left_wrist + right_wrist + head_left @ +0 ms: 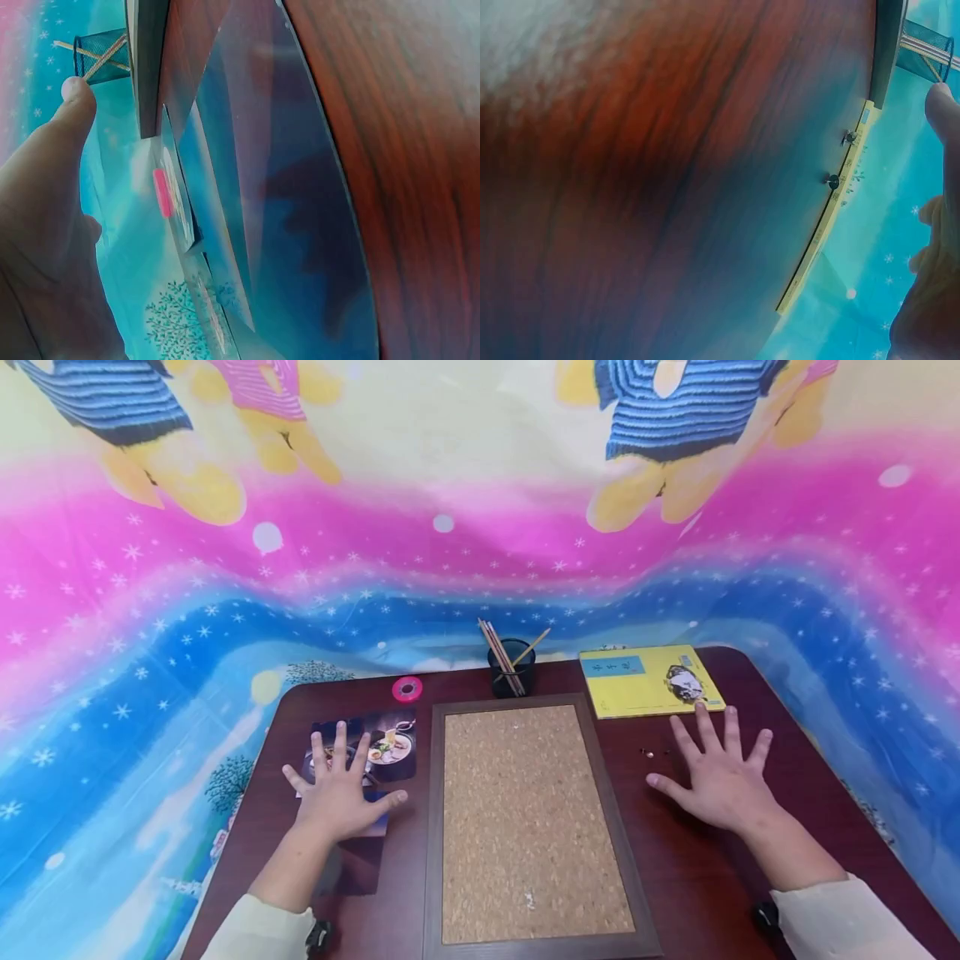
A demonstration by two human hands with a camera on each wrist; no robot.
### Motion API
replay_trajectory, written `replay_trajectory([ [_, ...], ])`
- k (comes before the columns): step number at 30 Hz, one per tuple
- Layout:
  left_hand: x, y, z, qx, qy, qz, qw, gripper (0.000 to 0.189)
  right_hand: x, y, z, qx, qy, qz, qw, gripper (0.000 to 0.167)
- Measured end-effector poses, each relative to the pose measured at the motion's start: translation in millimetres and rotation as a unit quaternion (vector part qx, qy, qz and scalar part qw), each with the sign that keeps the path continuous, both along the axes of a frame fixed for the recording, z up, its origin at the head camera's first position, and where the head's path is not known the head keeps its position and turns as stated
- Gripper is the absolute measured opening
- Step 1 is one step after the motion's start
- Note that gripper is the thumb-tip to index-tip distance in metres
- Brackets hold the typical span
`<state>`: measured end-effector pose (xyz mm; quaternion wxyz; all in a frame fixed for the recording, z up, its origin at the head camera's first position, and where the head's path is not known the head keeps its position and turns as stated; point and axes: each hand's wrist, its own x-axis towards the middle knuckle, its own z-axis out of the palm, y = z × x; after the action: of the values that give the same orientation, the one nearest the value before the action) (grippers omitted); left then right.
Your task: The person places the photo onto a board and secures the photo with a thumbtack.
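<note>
With fingers spread, my left hand (337, 802) hovers over glossy photo prints (393, 764), one showing bowls of food. In the left wrist view, a dark blue print (292, 202) lies beneath the hand and its thumb points toward the back. My right hand (723, 789), also spread and holding nothing, is above the table's right side. Near its fingertips lie a yellow book (630, 693) and a few tiny push pins (649, 754); two pins (833, 181) stand out in the right wrist view. Between the hands sits a cork board (532, 827) in a brown frame.
At the back, a black mesh pen cup (517, 681) holds several pencils. Left of it lies a pink tape roll (397, 692). The dark red wooden table (697, 902) is surrounded by a colourful printed curtain (450, 552).
</note>
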<state>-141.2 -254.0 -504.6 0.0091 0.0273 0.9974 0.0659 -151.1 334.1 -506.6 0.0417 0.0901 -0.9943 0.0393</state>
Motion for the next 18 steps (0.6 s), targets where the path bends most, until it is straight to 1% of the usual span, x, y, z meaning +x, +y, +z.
replay_trajectory([
  [4,-1.4,-5.3,-1.9,-0.003,0.004,0.001,1.0000,0.122,-1.9,-1,-1.1,-0.019,-0.001,0.008,0.9998,0.109],
  [7,-1.7,-9.1,-4.1,-0.004,0.001,0.004,1.0000,0.121,-4.1,-2,-1.2,-0.033,-0.002,0.012,0.9994,0.105],
  [9,-1.3,-11.4,-5.8,-0.001,-0.003,0.007,1.0000,0.121,-5.4,-3,-1.8,-0.038,-0.006,0.012,0.9992,0.102],
  [13,0.0,-14.7,-9.7,0.020,-0.011,0.007,0.9997,0.120,-7.7,-4,-3.2,-0.053,-0.019,0.006,0.9984,0.098],
  [18,2.9,-18.6,-10.8,0.028,-0.019,0.005,0.9994,0.119,-12.5,-4,-5.4,-0.081,-0.028,0.004,0.9963,0.094],
])
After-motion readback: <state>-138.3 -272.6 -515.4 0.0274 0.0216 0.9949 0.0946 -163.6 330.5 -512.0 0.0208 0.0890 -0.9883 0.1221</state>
